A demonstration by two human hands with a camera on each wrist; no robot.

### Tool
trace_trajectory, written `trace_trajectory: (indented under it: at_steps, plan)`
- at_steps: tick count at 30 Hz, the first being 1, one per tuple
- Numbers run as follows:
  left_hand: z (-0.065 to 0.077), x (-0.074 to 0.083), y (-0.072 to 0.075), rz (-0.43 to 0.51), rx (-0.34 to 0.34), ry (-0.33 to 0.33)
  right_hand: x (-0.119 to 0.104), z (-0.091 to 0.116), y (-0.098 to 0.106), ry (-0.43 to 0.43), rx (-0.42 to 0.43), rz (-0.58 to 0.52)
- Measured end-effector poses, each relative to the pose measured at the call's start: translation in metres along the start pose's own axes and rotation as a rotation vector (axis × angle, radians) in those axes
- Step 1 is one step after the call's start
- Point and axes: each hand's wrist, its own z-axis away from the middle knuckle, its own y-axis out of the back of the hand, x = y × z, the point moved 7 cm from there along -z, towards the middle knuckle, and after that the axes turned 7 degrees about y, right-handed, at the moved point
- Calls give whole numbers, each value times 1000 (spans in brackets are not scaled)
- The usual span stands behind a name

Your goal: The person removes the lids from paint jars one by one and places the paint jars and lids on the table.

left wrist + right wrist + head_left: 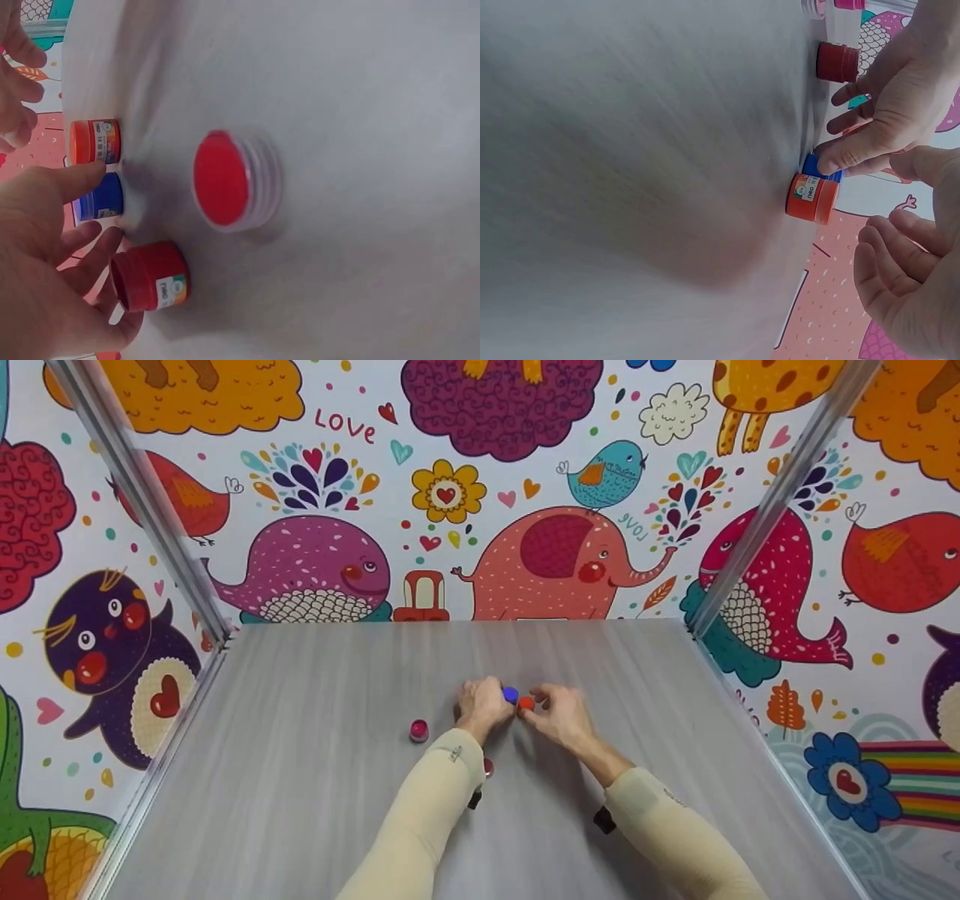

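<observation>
My left hand [484, 705] pinches the small blue paint jar [510, 695] between thumb and forefinger. Tight against it stands an orange paint jar [806, 198] with a label on its side. My right hand [561, 714] is just right of the orange jar, its thumb and bent fingers apart with nothing between them. A dark red jar [152, 277] stands by the left hand's other fingers. Nearer the wrist camera is a clear, ridged round container with a red face [223, 180].
On the grey wood-grain table [300, 780], a crimson jar [418, 730] stands left of the left hand. The left sleeve [420, 810] partly covers a small pinkish round thing [488, 767]. Printed cartoon walls and metal posts [150, 502] surround the table.
</observation>
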Motion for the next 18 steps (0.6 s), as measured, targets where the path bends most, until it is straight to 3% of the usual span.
trace_trajectory:
  at_steps: [6, 18]
  plan:
    - [-5, -3, -3, 21, 0, 25, 1, -1, -2, -40, -25, -40]
    - [-3, 5, -6, 11, -21, 23, 2, -2, 0, -35, -32, -30]
